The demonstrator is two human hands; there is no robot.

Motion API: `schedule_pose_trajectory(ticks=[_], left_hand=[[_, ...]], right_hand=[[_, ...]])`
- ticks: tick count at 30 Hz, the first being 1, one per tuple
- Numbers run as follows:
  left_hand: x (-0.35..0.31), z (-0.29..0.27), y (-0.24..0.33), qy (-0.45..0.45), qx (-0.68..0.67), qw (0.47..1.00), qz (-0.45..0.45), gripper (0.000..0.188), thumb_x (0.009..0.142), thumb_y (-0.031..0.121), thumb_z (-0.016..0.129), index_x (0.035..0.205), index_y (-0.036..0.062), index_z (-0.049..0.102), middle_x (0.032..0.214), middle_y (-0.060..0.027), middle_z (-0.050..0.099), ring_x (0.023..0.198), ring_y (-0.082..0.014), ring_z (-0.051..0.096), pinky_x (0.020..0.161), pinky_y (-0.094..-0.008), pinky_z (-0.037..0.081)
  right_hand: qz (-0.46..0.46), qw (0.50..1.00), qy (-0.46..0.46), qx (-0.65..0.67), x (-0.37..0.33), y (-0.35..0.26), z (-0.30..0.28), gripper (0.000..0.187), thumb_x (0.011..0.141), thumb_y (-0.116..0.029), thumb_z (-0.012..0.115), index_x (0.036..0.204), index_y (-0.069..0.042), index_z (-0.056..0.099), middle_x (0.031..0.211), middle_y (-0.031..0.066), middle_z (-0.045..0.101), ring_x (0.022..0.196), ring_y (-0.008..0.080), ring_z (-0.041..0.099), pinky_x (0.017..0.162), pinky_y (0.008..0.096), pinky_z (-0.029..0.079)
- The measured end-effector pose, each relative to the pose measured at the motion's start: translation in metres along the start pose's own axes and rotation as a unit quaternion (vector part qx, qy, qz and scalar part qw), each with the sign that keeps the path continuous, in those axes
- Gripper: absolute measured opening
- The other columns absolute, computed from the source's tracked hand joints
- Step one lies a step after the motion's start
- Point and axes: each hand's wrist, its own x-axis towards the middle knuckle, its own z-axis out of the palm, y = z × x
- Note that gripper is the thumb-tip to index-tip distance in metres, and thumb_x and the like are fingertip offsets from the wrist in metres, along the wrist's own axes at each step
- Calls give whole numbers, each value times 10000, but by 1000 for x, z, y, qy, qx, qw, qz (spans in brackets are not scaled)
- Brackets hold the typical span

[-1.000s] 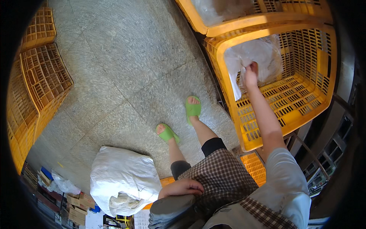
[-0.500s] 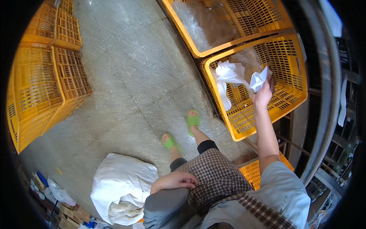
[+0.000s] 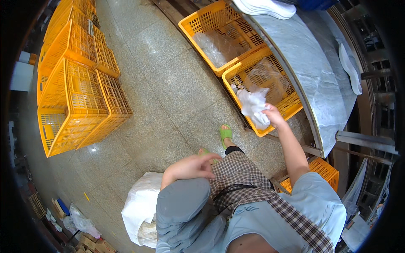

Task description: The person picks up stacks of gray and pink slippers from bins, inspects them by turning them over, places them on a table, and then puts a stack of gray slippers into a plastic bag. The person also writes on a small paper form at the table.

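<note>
My right hand reaches over the near edge of a yellow slotted crate, its fingers closed on a crumpled white sheet. Whether that sheet is paper or thin plastic I cannot tell. It bunches against the crate's left side, and clear plastic film lies beyond it inside. My left hand hovers by the checked apron, fingers apart and holding nothing.
A second yellow crate with clear film adjoins the first. To their right is a grey marble-patterned tabletop bearing white sole-shaped pieces. Stacked yellow crates stand left, a white sack near my left arm.
The view has risen and shifted, showing the tabletop. My right hand has drawn back toward the crate's near left side with the white sheet. The left hand has lifted and stretched its fingers.
</note>
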Motion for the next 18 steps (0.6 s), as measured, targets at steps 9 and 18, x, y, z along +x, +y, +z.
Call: schedule_pose_trajectory(ticks=[9, 18], left_hand=[[8, 10, 80, 37, 47, 997, 39, 797, 768, 109, 716, 1407, 84, 240, 1098, -121, 585, 719, -160, 642, 637, -284, 513], [1, 15, 99, 69, 138, 980, 122, 343, 872, 78, 579, 1202, 9, 514, 1080, -111, 604, 1016, -191, 563, 870, -319, 450]], right_hand=[[-75, 983, -107, 130, -119, -115, 101, 524, 783, -41, 672, 1264, -26, 465, 1139, 88, 591, 1029, 193, 585, 903, 351, 488], [-145, 885, -379, -227, -190, -157, 180, 392, 871, -220, 626, 1207, -56, 509, 1025, 54, 592, 917, 132, 548, 783, 286, 450]])
